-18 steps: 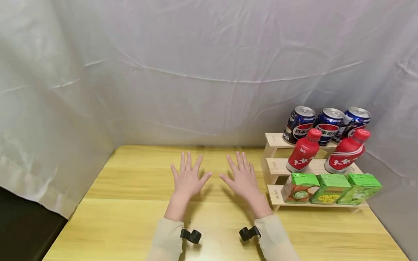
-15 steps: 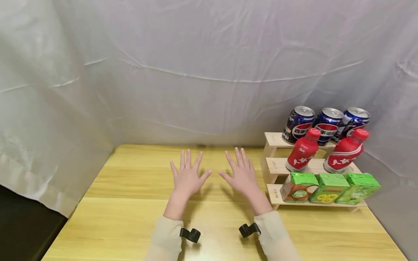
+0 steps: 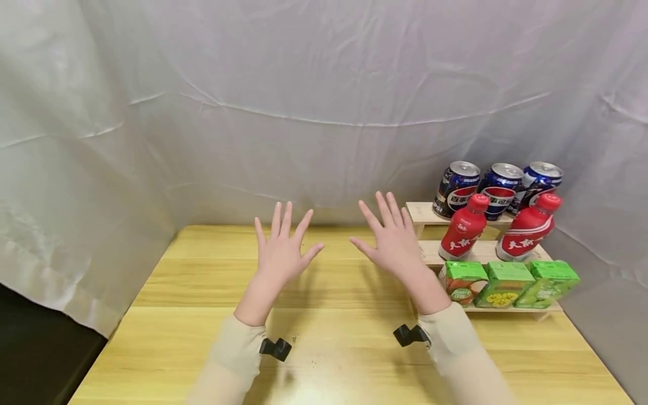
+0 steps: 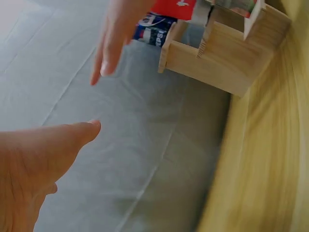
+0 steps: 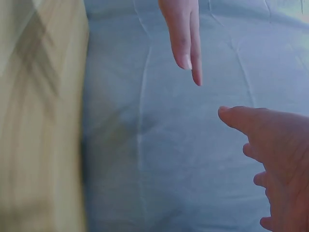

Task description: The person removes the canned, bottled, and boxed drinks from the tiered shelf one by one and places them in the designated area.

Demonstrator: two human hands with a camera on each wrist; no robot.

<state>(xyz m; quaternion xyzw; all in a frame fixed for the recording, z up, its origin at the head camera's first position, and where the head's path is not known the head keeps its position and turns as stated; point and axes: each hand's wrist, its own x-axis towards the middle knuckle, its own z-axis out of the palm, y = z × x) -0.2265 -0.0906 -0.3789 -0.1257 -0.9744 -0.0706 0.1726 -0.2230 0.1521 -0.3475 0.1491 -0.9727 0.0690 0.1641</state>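
Observation:
Both hands hover over the wooden table in the head view, fingers spread and palms down, holding nothing. The left hand [image 3: 279,252] is left of the middle, its shadow falling on the tabletop. To its right, the right hand [image 3: 397,243] overlaps the left end of a stepped wooden shelf [image 3: 430,252] in this view. In the left wrist view the left thumb [image 4: 72,137] points toward the right hand [image 4: 118,34]. The right wrist view has the right hand [image 5: 285,159] at its right edge and the left hand [image 5: 183,34] at the top.
The shelf bears Pepsi cans [image 3: 500,194] on top, two red bottles [image 3: 463,228] on the middle step and green drink cartons [image 3: 503,286] on the lowest. A grey cloth [image 3: 304,112] hangs behind the table [image 3: 167,320]. A dark surface [image 3: 35,349] lies off its left edge.
Both hands have risen off the tabletop and moved forward; the right hand has also shifted right, toward the shelf. The head view has shifted slightly.

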